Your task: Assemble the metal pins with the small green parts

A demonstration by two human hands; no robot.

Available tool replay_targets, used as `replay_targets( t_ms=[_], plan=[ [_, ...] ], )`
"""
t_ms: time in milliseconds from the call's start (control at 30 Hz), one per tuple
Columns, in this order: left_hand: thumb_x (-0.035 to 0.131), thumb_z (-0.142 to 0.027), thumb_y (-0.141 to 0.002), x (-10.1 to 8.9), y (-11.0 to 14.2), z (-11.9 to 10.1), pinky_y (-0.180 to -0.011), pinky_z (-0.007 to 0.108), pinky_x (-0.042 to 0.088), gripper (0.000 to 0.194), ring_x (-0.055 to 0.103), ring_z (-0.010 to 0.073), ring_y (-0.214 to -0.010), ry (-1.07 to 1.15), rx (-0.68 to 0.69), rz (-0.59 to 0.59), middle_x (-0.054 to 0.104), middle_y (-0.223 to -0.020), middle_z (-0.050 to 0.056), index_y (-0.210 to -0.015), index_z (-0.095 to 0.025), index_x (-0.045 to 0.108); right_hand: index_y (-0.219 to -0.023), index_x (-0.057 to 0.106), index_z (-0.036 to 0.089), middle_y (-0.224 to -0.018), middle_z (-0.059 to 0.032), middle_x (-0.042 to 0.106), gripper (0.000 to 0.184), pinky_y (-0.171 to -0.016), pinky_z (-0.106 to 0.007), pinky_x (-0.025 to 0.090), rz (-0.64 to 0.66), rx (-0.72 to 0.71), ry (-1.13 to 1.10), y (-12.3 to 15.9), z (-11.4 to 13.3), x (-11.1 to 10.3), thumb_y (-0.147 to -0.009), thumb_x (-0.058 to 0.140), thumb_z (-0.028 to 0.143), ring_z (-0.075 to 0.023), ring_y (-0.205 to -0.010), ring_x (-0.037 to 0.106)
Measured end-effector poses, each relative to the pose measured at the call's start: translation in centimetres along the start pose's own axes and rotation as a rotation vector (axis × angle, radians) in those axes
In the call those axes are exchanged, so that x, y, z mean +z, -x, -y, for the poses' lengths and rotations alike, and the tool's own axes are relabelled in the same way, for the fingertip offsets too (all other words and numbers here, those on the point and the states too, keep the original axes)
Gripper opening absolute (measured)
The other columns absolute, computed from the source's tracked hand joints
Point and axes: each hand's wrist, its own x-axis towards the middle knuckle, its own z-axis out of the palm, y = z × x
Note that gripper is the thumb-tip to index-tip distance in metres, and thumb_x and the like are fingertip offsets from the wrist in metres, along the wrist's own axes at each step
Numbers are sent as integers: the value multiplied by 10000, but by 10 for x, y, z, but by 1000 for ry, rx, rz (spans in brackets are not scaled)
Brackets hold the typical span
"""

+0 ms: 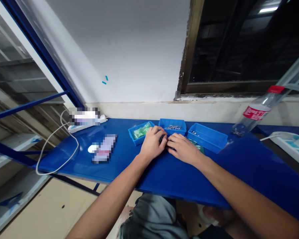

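My left hand (152, 143) and my right hand (183, 149) meet at the middle of a blue tabletop (179, 179). A small dark part (161, 138) sits in my left fingertips, and my right fingers curl up against it, mostly hiding it. Just behind my hands stand several blue plastic bins: one with green circuit boards (141, 132), one with loose metal screws (172, 126), and one holding a few small metal pieces (206, 137). A green circuit board (197, 146) lies on the table beside my right hand, partly under it.
A clear plastic bottle with a red label (256, 111) lies tilted at the back right. A white mouse (92, 148) sits left of my hands by a blurred object (104, 148). A white cable (57, 149) loops over the left table edge, near a power strip (87, 124).
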Motion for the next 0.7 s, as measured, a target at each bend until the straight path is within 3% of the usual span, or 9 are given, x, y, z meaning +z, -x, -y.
replay_targets(
  t_ms=[200,400,567,700],
  plan=[
    [557,-192,-997,1,-1,-1,-1043,449,454,158,602,268,-1126,72,-13,1,677,-1149,101,-983,-188,714,-967,722,213,-987,-83,727,109,-917,-456,512,-36,33,-35,-1,-2,-2,-1000,628,169,-285,-1032,622],
    [521,-214,-1033,6,0,-3,-1066,432,465,205,627,248,-1131,176,-6,74,703,-1123,93,-986,-185,719,-910,717,203,-896,-70,736,174,-907,-433,545,-106,33,-104,1,-7,2,-983,607,91,-271,-987,639],
    [428,-294,-1092,6,-1,-3,-1071,435,492,332,643,260,-1154,238,-41,57,725,-1163,116,-1171,-195,734,-1087,772,226,-1027,-76,786,205,-897,-392,597,-270,108,-253,2,-13,5,-995,616,131,-247,-998,713],
    [473,-279,-1072,5,-1,-1,-1060,430,513,313,681,268,-1165,245,-80,76,747,-1250,112,-1264,-195,706,-1127,800,256,-1096,-63,816,214,-952,-425,611,-372,207,-293,1,-11,0,-1008,628,208,-262,-1003,767]
  ],
)
